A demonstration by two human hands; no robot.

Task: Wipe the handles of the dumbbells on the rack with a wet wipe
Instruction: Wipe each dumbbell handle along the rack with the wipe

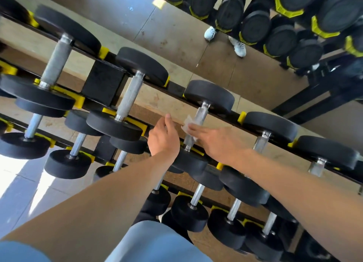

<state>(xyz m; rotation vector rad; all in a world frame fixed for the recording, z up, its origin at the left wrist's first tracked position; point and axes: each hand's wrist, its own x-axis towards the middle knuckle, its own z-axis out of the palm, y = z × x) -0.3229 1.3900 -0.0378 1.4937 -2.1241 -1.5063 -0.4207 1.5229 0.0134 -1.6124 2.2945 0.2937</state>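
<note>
Wet wipe: blurred, partly covered by right hand; grip on it indiscernible. Handle: middle hidden behind wipe and fingers. Lower-tier dumbbells: partly hidden by forearms. Rack: cut off at left and right edges.

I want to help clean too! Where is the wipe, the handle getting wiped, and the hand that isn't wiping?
wet wipe [187,124]: head view, its crumpled white edge.
dumbbell handle [200,114]: head view, bare knurled metal above the wipe.
left hand [164,140]: head view, back of the hand.
</note>
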